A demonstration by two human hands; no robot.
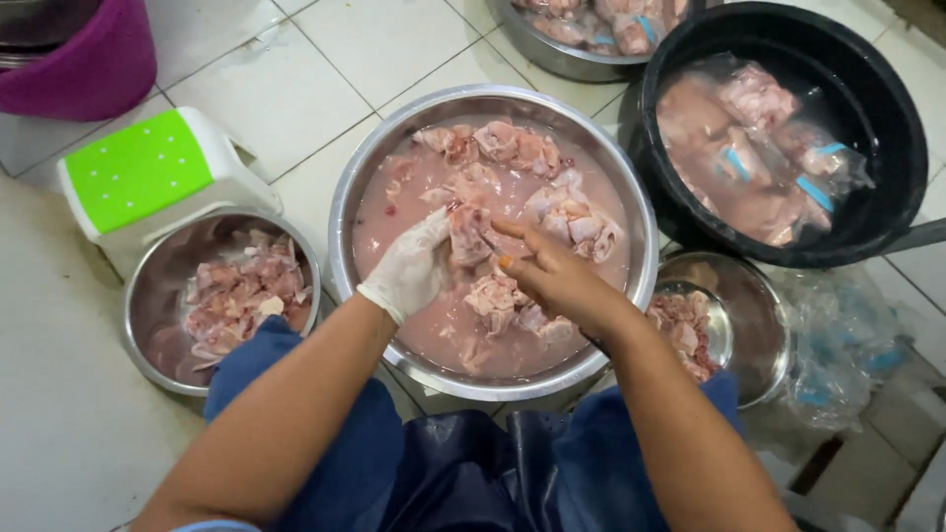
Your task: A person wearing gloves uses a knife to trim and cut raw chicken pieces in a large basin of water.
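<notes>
Over the big steel bowl [345, 212] I see my gloved left hand [409, 271] clenched around a chicken piece [468, 234], upright, with my bare right hand [552, 276] touching its right side, fingers loose.

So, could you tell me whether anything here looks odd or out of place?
One thing stands out: only the left hand wears a white glove, while the right hand is bare, though both handle a raw chicken piece over the big steel bowl of pinkish water. Nothing looks spilled or tipped.
</notes>
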